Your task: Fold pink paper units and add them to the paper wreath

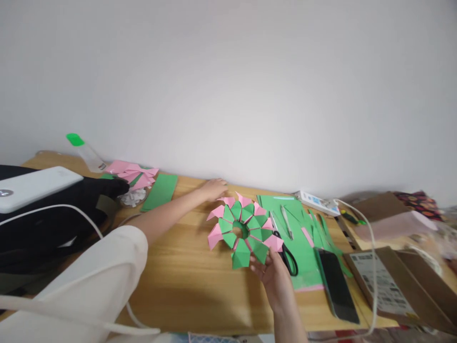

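Observation:
A round origami ring [225, 228] of folded green and pink paper pieces is held tilted above the wooden table. My right hand [274, 276] grips it at its lower right edge, thumb on top and fingers underneath. The ring has a round hole in its middle and pink points around most of its rim. Just behind the ring, near the wall, my left hand [213, 189] rests at the back of the table. Its fingers are mostly out of sight, so whether it holds anything is unclear. Black-handled scissors [290, 259] lie partly behind the ring.
Green paper sheets [303, 257] with a craft knife [286, 222] and cut strips lie at the right. Beside them are a phone [337, 283], a power strip [317, 203] and a cardboard package [396, 281]. Folded pink pieces [137, 174], green paper [160, 191] and a black bag [53, 209] are left.

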Demonstrator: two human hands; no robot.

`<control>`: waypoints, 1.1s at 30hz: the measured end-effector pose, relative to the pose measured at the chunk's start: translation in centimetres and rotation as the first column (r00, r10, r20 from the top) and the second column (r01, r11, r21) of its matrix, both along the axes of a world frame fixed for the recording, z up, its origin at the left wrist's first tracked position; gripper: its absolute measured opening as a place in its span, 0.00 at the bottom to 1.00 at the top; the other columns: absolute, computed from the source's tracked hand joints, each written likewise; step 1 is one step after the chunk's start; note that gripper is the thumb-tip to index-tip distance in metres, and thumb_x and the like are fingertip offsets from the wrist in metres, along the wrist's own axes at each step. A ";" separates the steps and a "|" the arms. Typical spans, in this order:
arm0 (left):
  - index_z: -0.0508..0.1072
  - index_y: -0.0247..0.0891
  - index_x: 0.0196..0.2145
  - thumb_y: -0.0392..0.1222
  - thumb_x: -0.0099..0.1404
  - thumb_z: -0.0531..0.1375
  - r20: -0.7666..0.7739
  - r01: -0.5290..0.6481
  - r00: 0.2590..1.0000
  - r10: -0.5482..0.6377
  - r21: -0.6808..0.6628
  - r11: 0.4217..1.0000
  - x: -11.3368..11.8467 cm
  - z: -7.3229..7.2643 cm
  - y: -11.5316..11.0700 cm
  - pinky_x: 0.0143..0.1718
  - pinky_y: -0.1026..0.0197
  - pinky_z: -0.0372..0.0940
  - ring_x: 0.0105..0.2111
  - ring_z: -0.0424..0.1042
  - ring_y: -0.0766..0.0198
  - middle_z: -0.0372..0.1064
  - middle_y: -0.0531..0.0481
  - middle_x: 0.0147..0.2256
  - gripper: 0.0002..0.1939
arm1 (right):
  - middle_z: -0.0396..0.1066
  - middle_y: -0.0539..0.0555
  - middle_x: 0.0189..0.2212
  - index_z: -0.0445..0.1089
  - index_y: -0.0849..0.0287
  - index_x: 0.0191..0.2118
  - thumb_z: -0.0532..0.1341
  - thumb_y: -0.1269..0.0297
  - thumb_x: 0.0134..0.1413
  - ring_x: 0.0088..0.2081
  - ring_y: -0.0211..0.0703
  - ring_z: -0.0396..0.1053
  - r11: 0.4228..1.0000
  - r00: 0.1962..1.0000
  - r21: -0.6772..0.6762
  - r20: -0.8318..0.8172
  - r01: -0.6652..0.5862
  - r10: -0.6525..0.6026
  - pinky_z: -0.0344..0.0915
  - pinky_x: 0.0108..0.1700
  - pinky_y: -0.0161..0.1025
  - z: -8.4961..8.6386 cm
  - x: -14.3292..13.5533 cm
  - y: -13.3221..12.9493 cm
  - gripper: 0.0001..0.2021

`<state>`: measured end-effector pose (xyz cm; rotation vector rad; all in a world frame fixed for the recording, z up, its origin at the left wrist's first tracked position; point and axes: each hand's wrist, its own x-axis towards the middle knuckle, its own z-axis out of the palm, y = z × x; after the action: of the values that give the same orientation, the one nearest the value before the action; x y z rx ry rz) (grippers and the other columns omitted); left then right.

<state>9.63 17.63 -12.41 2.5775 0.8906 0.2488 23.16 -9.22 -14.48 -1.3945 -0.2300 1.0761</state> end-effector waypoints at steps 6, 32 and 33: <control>0.69 0.37 0.52 0.45 0.69 0.58 -0.081 -0.081 0.993 0.091 0.122 0.989 -5.1 -1.8 -1.9 0.48 0.48 0.70 0.47 0.71 0.56 0.67 0.42 0.52 0.16 | 0.78 0.50 0.33 0.68 0.53 0.45 0.71 0.53 0.43 0.32 0.46 0.79 0.997 0.997 0.081 -0.070 -0.003 0.008 0.74 0.33 0.40 0.3 -0.8 0.4 0.23; 0.68 0.36 0.53 0.45 0.69 0.58 -0.254 -0.319 0.910 0.327 0.075 0.945 -3.5 2.0 -1.4 0.47 0.49 0.70 0.47 0.71 0.56 0.68 0.42 0.51 0.17 | 0.74 0.53 0.39 0.67 0.60 0.51 0.60 0.59 0.61 0.32 0.38 0.74 0.999 0.998 0.036 0.050 0.024 -0.026 0.72 0.32 0.38 0.0 -0.3 9.2 0.16; 0.69 0.36 0.52 0.45 0.69 0.58 -0.282 -0.344 0.894 0.349 0.069 0.937 -3.9 2.4 -1.5 0.47 0.49 0.70 0.47 0.71 0.56 0.68 0.42 0.51 0.17 | 0.73 0.54 0.41 0.66 0.61 0.52 0.60 0.60 0.62 0.34 0.39 0.73 0.999 0.999 0.031 0.052 0.008 -0.010 0.73 0.34 0.39 0.0 -0.1 9.6 0.16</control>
<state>5.68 16.12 -9.97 2.4934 1.4655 -0.0296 23.03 0.33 -14.50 -1.3954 -0.2768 1.0259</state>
